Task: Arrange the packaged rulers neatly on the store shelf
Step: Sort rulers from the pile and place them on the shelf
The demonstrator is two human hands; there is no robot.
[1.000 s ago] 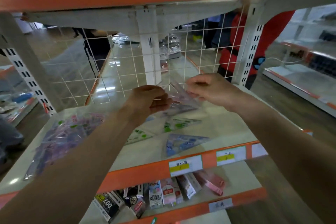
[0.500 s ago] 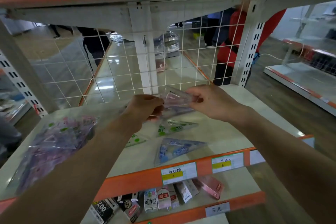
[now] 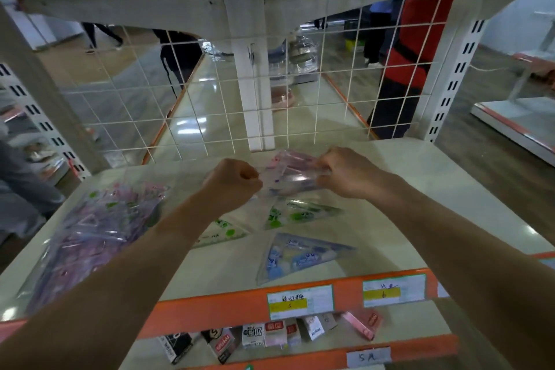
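A pink triangular ruler pack point(image 3: 289, 174) in clear wrap is low over the back of the cream shelf point(image 3: 426, 189). My left hand point(image 3: 232, 186) pinches its left edge and my right hand point(image 3: 345, 173) grips its right corner. Just in front lie two green packs, one point(image 3: 300, 213) at centre and one point(image 3: 219, 231) partly under my left forearm. A blue pack point(image 3: 300, 258) lies nearest the orange front rail. A loose heap of purple and pink ruler packs point(image 3: 96, 234) covers the shelf's left side.
A white wire grid point(image 3: 300, 114) and a white upright post point(image 3: 255, 84) close the shelf's back. The shelf above hangs low overhead. Price labels point(image 3: 300, 302) sit on the orange rail. Small boxes point(image 3: 270, 335) stand on the lower shelf. A person in red point(image 3: 411, 48) stands behind the grid.
Both hands have lowered the pink pack closer to the shelf surface behind the green pack. The camera has tilted down and moved closer.
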